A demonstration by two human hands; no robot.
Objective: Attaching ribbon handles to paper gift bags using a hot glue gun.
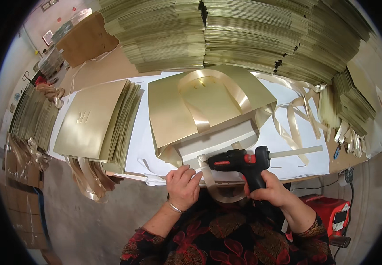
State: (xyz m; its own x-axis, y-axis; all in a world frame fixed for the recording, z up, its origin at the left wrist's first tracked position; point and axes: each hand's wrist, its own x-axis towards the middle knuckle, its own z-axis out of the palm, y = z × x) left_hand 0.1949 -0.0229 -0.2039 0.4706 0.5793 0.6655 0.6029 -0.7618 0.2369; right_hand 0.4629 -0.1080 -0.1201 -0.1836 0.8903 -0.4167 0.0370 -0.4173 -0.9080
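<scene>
A gold paper gift bag (166,117) lies in front of me, its mouth toward me and its white inside showing. One satin ribbon handle (237,92) loops over its upper face. A second ribbon (212,187) hangs in a loop at the near edge. My left hand (183,187) is closed on the bag's near rim, beside that ribbon's end; its fingertips are partly hidden. In my right hand (270,190) is a black and red glue gun (231,161), gripped by its handle. Its nozzle points left, close to the ribbon end. A pale glue stick (295,151) sticks out behind.
Tall stacks of flat gold bags (244,39) line the far side. Another pile of bags with ribbons (87,119) lies at left. Loose ribbons (295,119) spread over white paper (312,161) at right. A red machine (326,212) stands below the table's right side.
</scene>
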